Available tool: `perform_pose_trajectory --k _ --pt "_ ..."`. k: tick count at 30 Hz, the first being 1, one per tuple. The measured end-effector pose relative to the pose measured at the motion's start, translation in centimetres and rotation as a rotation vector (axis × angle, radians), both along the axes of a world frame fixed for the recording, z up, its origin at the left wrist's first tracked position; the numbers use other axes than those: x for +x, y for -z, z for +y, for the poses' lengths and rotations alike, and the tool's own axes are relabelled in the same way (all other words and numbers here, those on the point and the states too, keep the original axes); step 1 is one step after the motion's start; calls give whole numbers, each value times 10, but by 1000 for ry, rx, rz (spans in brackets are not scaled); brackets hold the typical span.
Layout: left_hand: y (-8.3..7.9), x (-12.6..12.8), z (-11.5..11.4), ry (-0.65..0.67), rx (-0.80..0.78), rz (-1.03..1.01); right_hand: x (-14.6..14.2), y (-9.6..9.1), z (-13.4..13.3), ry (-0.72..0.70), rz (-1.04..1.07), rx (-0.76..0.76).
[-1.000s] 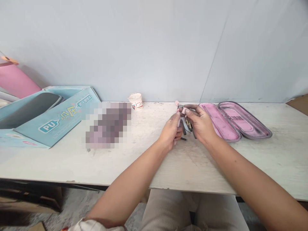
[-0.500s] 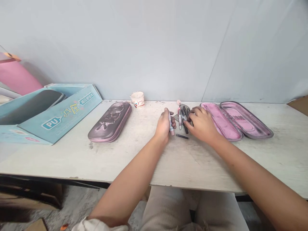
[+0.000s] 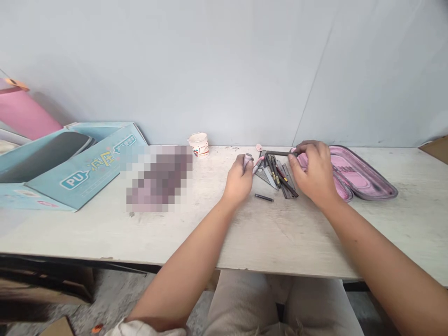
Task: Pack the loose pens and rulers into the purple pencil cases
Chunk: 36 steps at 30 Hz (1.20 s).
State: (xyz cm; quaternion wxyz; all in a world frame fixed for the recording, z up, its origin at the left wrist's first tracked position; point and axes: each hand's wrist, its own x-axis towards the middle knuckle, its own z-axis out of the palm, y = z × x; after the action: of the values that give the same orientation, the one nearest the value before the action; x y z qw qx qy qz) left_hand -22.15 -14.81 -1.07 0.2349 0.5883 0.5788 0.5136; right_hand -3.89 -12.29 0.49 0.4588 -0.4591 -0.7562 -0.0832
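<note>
My left hand (image 3: 238,179) is closed around a pink pen (image 3: 247,161) that stands up out of the fist. My right hand (image 3: 315,172) pinches the end of a dark pen (image 3: 278,153) held level at the near edge of the open pink pencil case (image 3: 357,175). Between the hands lies a pile of pens and a set square (image 3: 276,172) on the white table (image 3: 210,224). A single short black pen (image 3: 263,198) lies alone just in front of the pile.
A blurred dark pencil case (image 3: 157,177) lies left of centre. A small paper cup (image 3: 198,144) stands by the wall. A light blue carton (image 3: 70,163) with a grey case in it fills the left end. Cardboard (image 3: 436,148) shows at the far right.
My left hand has turned the pink pen upright and stayed put. My right hand left the pile and moved back and right to the open case, now pinching a dark pen.
</note>
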Motion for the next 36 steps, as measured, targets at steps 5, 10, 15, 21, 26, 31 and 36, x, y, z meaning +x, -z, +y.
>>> perform_pose_trajectory --k 5,10,15,21,26,31,36 --pt "0 2 -4 27 44 357 0 4 -8 -197 131 107" --pt "3 0 -3 37 34 430 3 8 -7 -290 1 121" --pt "3 0 -4 72 135 682 13 7 -2 -268 23 13" --pt "2 12 -13 230 226 877 -3 10 -6 -216 -88 -183" --pt "-6 4 -13 129 218 419 -15 5 -3 -216 -176 -194" --pt "-20 -22 -6 -160 178 -237 -27 8 7 -178 -331 -154" --pt "-24 -35 -1 -230 138 -652 -63 14 9 -269 -499 -177"
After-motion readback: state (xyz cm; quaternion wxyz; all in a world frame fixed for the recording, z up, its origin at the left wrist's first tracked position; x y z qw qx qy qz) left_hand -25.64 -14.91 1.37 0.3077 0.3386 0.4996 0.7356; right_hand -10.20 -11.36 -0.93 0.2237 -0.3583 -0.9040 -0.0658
